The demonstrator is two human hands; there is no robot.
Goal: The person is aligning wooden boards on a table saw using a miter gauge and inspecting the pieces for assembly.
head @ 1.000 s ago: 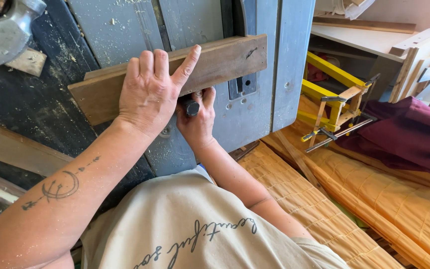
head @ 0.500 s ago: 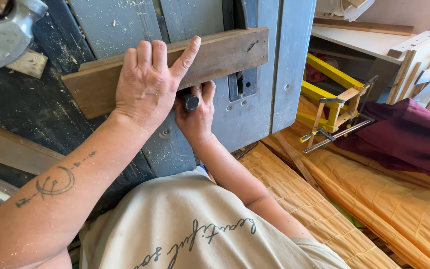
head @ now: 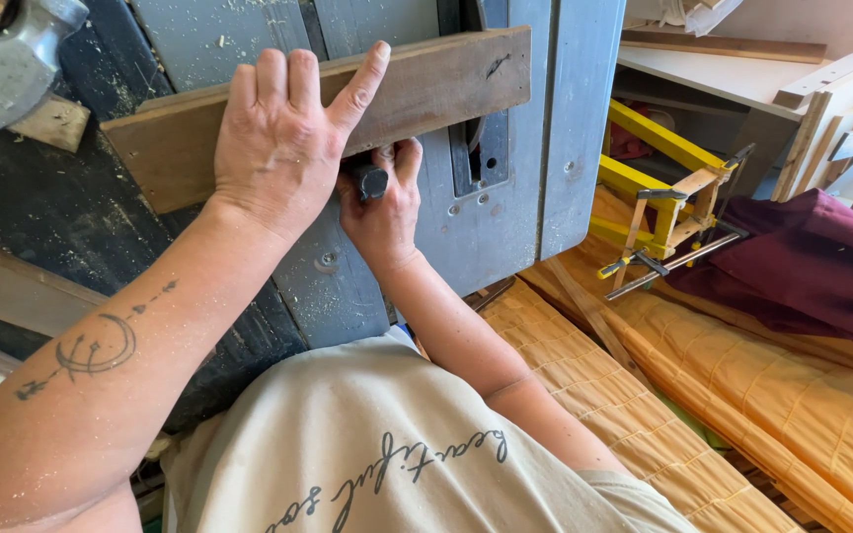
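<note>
Fingers of the left hand [head: 283,148] lie flat on the board [head: 426,84]; right hand [head: 382,202] grips a black knob [head: 369,181].

Wooden board [head: 446,84] lay across the saw table [head: 505,217], running from 9 to 2 o'clock. Left hand [head: 283,148] lay flat on the board's middle, fingers toward 12. Right hand [head: 382,202] sat just below the board at 6 o'clock of it, wrapped around a knob handle [head: 369,181], touching the left hand's edge. Table slot [head: 481,148] sat at 3 o'clock of the right hand, partly under the board. Clamp [head: 668,212] lay off the table at 3 o'clock, cloth [head: 802,266] beyond it. Quilted padding [head: 742,395] lay at 5 o'clock.
</note>
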